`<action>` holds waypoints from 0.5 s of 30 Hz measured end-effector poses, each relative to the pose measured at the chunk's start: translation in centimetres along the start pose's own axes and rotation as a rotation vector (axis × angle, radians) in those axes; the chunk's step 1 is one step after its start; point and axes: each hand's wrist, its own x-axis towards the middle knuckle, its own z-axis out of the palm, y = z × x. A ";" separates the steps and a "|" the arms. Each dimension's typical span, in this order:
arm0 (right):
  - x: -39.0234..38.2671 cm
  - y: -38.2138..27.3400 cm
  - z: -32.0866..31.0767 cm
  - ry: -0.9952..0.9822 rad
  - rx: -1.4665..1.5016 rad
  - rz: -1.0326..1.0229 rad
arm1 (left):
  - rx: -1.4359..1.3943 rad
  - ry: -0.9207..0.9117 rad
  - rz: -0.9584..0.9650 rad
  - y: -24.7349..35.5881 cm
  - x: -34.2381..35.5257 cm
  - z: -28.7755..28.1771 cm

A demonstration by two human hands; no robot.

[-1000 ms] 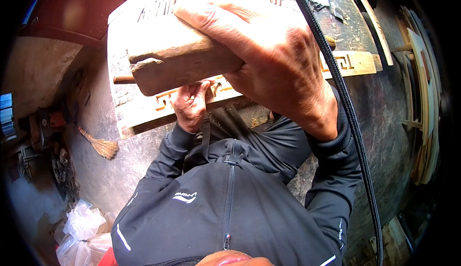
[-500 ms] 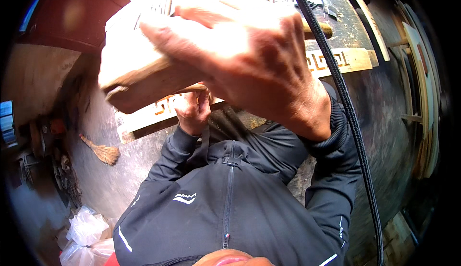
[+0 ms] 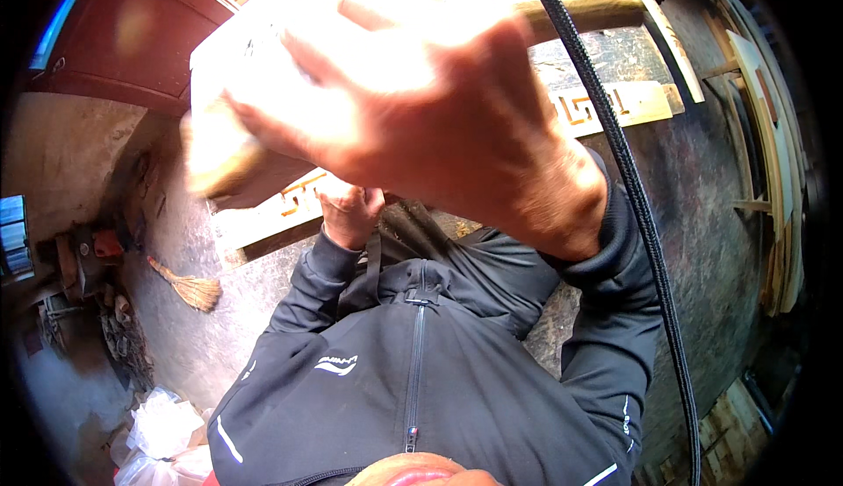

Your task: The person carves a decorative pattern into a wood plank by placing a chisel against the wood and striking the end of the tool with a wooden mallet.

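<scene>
My right hand (image 3: 430,113) is large and motion-blurred in the upper middle, closed on a worn wooden mallet (image 3: 215,161). The mallet's block is at the left, and a rounded handle (image 3: 593,7) sticks out to the right. Beneath it, my left hand (image 3: 349,209) is closed at a pale board (image 3: 637,101) with cut fretwork, mostly covered by the mallet and right hand. What the left fingers grip is hidden. Bright glare washes out the top of the workbench and part of the mallet.
A straw broom (image 3: 189,286) lies on the floor at left, near plastic bags (image 3: 162,433). Red cabinet doors (image 3: 123,29) stand at upper left. Leaning boards (image 3: 760,135) line the right side. A black braided cable (image 3: 632,170) crosses the view at right.
The mallet and my right hand have moved leftward, with the handle now reaching higher at right. My left hand has shifted slightly and is now more covered by the mallet.
</scene>
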 end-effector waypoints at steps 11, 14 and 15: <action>-1.0 0.9 2.0 0.007 -0.045 0.026 | 0.077 -0.184 -0.143 0.4 1.0 -0.6; -1.6 2.3 2.7 0.026 -0.018 0.040 | -0.021 -0.142 -0.165 1.0 1.3 -0.2; -1.8 2.1 2.0 -0.031 0.011 0.097 | -0.051 -0.144 -0.176 1.1 1.6 0.0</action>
